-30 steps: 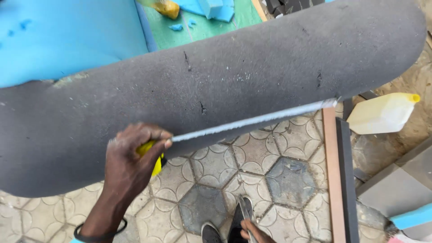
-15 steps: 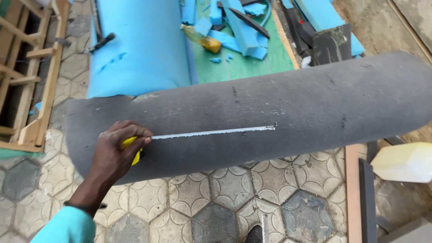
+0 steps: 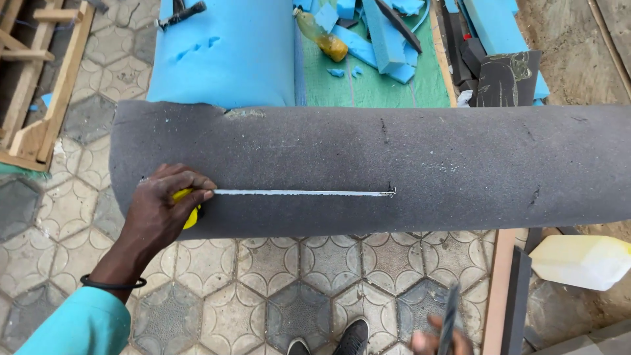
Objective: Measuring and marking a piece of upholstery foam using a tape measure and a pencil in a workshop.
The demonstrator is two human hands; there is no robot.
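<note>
A long dark grey foam sheet (image 3: 407,158) lies curved across the view. My left hand (image 3: 161,207) grips a yellow tape measure (image 3: 188,212) at the sheet's left end. Its metal blade (image 3: 302,193) runs right along the foam and ends at a hook near the middle. My right hand (image 3: 430,340) shows only at the bottom edge, closed around a thin dark tool (image 3: 449,322) that points upward; I cannot tell what kind of tool it is. My shoes (image 3: 342,342) stand on the paving below.
Blue foam sheet (image 3: 230,52) and blue offcuts (image 3: 388,39) lie beyond on a green mat (image 3: 368,82), with a bottle of amber liquid (image 3: 322,36). A white jerrycan (image 3: 582,261) sits at right beside wooden strips (image 3: 496,289). A wooden frame (image 3: 39,85) stands at left.
The view has shifted, so the grey foam and tape sit more central. The tape's hook end now rests on the foam near its middle. My right hand with the tool has come into view below.
</note>
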